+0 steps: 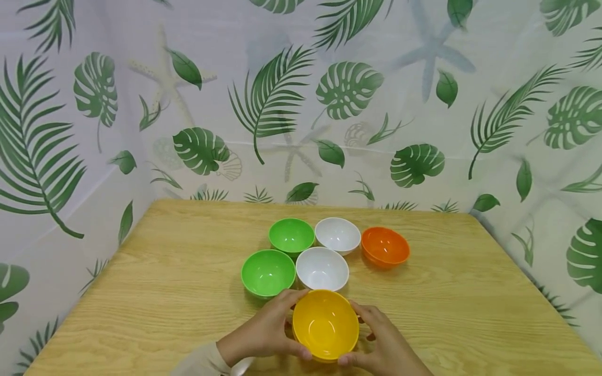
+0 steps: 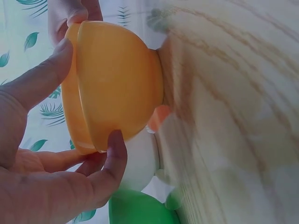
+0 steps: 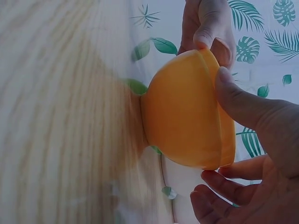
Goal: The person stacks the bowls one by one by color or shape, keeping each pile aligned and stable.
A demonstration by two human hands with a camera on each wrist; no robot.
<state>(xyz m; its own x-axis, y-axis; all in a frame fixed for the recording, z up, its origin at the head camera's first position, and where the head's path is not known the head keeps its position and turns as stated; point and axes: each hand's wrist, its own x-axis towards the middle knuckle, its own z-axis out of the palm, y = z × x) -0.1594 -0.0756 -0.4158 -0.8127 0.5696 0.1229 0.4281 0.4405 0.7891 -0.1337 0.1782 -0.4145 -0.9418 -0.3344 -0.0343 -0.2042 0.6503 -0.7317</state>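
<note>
Both hands hold a yellow bowl [image 1: 326,324] by its rim, one from each side, near the front of the table. My left hand [image 1: 265,329] has its thumb at the near rim and its fingers along the left side. Opposite it, my right hand [image 1: 388,342] pinches the rim in the same way. In both wrist views the bowl's foot is at the wooden surface, upright, and a line runs round it below the rim. Just beyond stands a white bowl [image 1: 322,269], with a green bowl [image 1: 268,272] to its left.
Farther back stand another green bowl [image 1: 291,236], a second white bowl [image 1: 337,235] and an orange bowl [image 1: 385,246] on the right. A pale, shiny object [image 1: 242,366] pokes out by the left sleeve [image 1: 202,361]. A leaf-patterned sheet [image 1: 282,172] hangs behind the wooden table [image 1: 164,271].
</note>
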